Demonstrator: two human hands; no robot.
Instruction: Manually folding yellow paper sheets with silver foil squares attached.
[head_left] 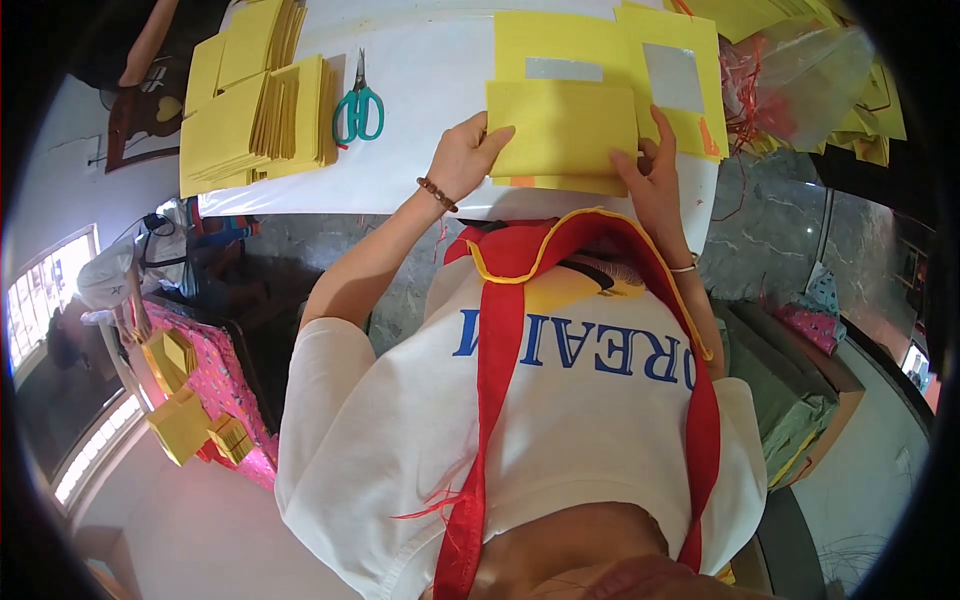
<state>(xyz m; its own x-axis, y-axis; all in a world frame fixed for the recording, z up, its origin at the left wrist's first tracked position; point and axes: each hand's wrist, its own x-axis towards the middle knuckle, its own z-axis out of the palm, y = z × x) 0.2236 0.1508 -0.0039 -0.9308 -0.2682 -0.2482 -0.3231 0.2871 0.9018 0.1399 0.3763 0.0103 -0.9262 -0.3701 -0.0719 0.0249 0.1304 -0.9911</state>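
A folded piece of yellow paper is held between my two hands at the near edge of the white table. My left hand pinches its left edge, thumb on top and fingers underneath. At the lower right corner, my right hand grips it with the thumb over the front; the index finger points up along the right edge. Just beyond lie yellow sheets with pale grey rectangular patches, partly covered by the folded piece. A further yellow sheet with a grey patch lies on the right.
Teal-handled scissors lie left of my hands. Stacks of folded yellow paper stand at the table's left. On the right are red strings and a clear plastic bag over more yellow paper. Another person's arm shows at upper left.
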